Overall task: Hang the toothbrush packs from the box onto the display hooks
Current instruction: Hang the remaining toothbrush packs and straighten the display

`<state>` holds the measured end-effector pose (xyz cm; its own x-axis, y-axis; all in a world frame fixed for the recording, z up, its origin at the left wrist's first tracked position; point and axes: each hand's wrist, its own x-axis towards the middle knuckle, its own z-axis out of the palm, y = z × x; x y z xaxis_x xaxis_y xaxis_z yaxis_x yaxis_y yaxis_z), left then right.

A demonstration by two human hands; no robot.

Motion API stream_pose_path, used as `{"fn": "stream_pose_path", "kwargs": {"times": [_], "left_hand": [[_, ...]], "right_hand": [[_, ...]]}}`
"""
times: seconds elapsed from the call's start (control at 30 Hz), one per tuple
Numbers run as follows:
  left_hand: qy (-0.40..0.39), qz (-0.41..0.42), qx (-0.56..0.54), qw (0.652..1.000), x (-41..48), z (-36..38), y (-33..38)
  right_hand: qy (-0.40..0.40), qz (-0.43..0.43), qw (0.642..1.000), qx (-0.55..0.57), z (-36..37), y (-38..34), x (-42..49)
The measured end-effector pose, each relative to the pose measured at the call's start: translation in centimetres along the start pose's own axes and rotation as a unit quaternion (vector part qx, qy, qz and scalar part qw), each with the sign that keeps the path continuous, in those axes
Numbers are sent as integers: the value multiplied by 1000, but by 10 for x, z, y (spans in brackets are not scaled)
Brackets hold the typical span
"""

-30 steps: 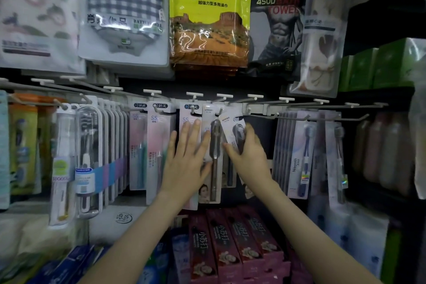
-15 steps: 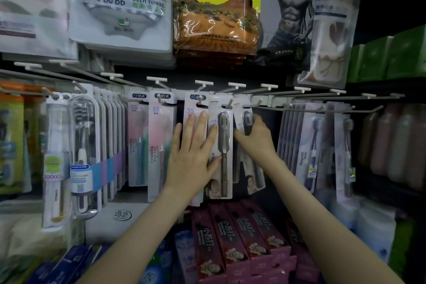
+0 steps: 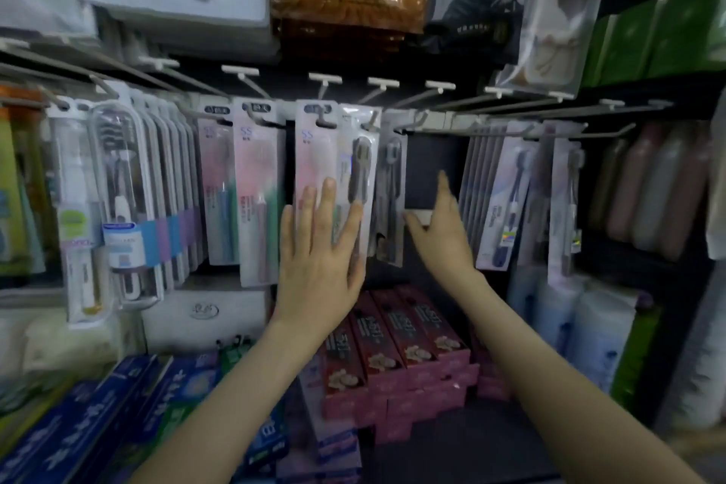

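Left hand (image 3: 320, 248), fingers spread, presses the pink toothbrush pack (image 3: 314, 153). Right hand (image 3: 444, 232), now spread, has released the grey toothbrush pack (image 3: 389, 189) hanging just beside it.

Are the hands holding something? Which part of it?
Nothing is held. The left hand lies flat, fingers straight, against the pink toothbrush pack; the right hand is open beside the dark toothbrush pack.

Bare left hand (image 3: 319, 248), bare right hand (image 3: 442, 234).
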<state>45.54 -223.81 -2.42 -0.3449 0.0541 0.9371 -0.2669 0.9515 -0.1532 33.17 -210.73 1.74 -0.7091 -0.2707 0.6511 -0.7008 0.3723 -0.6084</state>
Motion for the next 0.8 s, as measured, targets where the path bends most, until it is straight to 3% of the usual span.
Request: {"fn": "stream_pose_path", "kwargs": {"times": [0.1, 0.2, 0.3, 0.37, 0.47, 0.6, 0.7, 0.8], "left_hand": [[-28, -14, -60, 998, -36, -19, 46], [-94, 13, -156, 983, -93, -40, 112], [-250, 27, -248, 936, -173, -55, 179], [-382, 14, -282, 880, -221, -66, 217], [-573, -14, -277, 771, -289, -72, 253], [-654, -36, -248, 714, -363, -66, 279], [-666, -18, -218, 713, -397, -63, 291], [-650, 19, -189, 736, -424, -57, 296]], "right_hand": [[22, -73, 997, -6, -31, 31, -62], [-24, -122, 992, -22, -64, 76, -147], [-142, -100, 983, -67, -93, 143, -244], [-230, -17, 968, -103, -110, 195, -310], [-400, 119, 898, -138, -127, 262, -397], [-582, 226, 758, -187, -120, 330, -478], [-657, 186, 694, -227, -95, 349, -515], [-664, 112, 680, -290, -63, 347, -539]]}}
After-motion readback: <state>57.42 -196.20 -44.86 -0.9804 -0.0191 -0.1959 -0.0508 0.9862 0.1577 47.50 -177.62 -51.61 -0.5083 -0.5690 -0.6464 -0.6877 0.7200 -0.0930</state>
